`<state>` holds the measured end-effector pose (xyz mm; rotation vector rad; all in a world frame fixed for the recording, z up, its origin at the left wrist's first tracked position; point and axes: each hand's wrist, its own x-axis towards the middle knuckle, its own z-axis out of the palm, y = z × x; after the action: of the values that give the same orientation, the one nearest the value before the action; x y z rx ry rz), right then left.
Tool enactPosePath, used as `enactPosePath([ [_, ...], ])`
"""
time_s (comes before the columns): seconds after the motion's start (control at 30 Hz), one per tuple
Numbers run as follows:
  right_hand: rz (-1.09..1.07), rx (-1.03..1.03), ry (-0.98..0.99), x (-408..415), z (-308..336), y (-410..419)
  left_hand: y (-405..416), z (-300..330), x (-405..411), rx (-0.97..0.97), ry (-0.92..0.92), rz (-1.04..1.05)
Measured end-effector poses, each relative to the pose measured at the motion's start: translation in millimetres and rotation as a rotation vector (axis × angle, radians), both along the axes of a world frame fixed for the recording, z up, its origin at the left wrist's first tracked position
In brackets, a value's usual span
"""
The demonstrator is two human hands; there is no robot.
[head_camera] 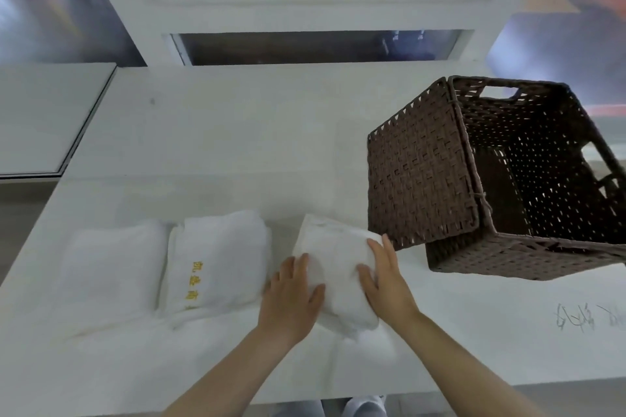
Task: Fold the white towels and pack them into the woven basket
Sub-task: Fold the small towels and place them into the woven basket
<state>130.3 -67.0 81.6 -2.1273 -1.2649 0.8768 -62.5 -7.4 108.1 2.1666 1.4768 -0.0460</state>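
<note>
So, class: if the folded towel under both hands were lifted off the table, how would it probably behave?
The folded towel is probably soft and floppy: its edges look rounded and puffy, so it may sag or unfold unless supported. It likely weighs little for its bulk. With the left hand and right hand lying on its opposite sides, a two-sided lift should keep the folds together.

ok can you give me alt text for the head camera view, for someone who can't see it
Two bare hands, left hand and right hand, press on a folded white towel on a white table. A dark brown woven basket stands empty to its right; two more folded white towels lie to its left, one with yellow embroidery.
</note>
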Motion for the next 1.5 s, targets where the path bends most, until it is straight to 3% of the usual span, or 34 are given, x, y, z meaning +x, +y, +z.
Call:
enactPosePath([
  [0.17,0.157,0.034,0.01,21,0,14,-4,1,-1,-0.084,-0.048,0.017],
  [0.27,0.139,0.061,0.04,25,-2,17,0,2,-4,-0.158,-0.15,0.082],
  [0.4,-0.214,0.071,0.381,10,0,4,12,-1,0,-0.275,-0.39,0.318],
  [0.53,-0.499,-0.083,0.659,0,-6,-17,24,-11,10,-0.475,-0.506,0.542],
  [0.67,-0.513,-0.182,0.902,0,-24,-34,32,-21,8,-0.632,-0.522,0.685],
  [0.8,-0.417,-0.106,1.047,-1,-27,-34,28,-21,9,-0.657,-0.49,0.71],
  [1.07,-0.348,-0.068,1.13,-5,-9,-31,32,-27,10,-0.692,-0.47,0.733],
  [1.27,-0.374,-0.148,1.231,3,8,-25,34,-31,8,-0.818,-0.56,0.752],
  [1.5,-0.356,-0.146,1.252,4,23,-25,31,-32,4,-0.821,-0.644,0.722],
])
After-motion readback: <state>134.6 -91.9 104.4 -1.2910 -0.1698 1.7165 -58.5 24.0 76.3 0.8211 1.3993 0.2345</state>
